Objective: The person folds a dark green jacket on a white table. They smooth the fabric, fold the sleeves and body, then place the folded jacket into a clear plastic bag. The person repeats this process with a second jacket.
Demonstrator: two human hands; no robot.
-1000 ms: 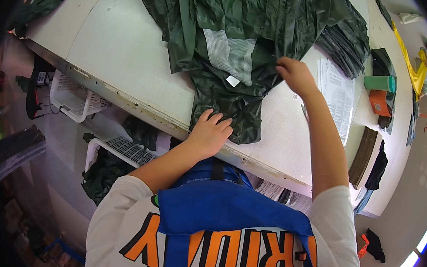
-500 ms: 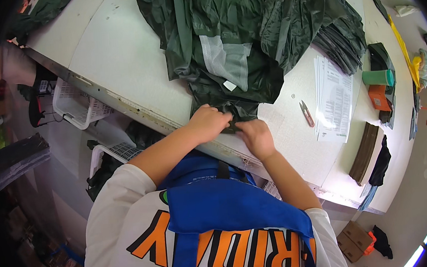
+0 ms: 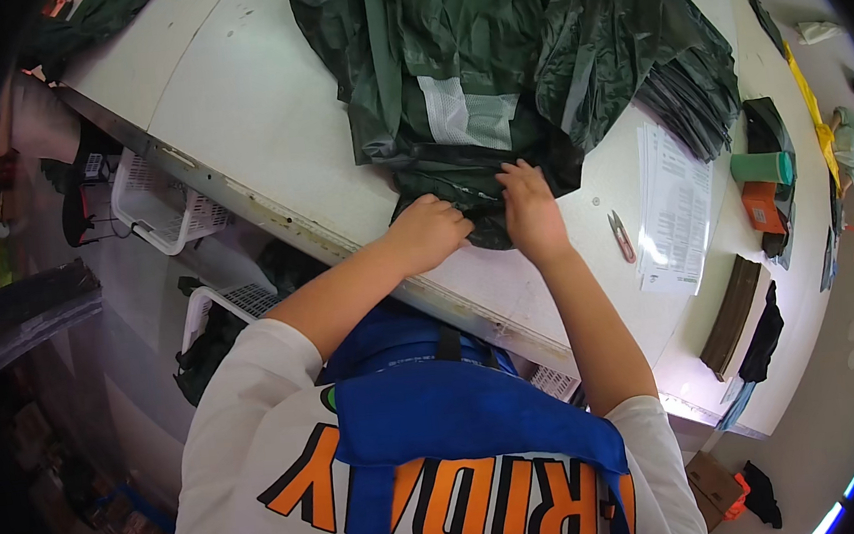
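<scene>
A dark green, shiny garment with a pale mesh patch is spread over the white table. Its near end, a dark folded section, reaches toward the table's front edge. My left hand rests on the left of that section with curled fingers closed on the cloth; the fingertips are partly hidden. On the right of the same section lies my right hand, fingers stretched out flat across the fabric and pointing away from me.
Right of the garment lie red-handled thread snips and printed sheets. Farther right are a green cylinder, an orange box and a brown folded strip. White baskets stand below the table's front edge.
My right hand has moved up and away from me, its fingers now spread over the cloth. The hands are farther apart. The mesh patch lies a little differently, and the near section shows flatter.
</scene>
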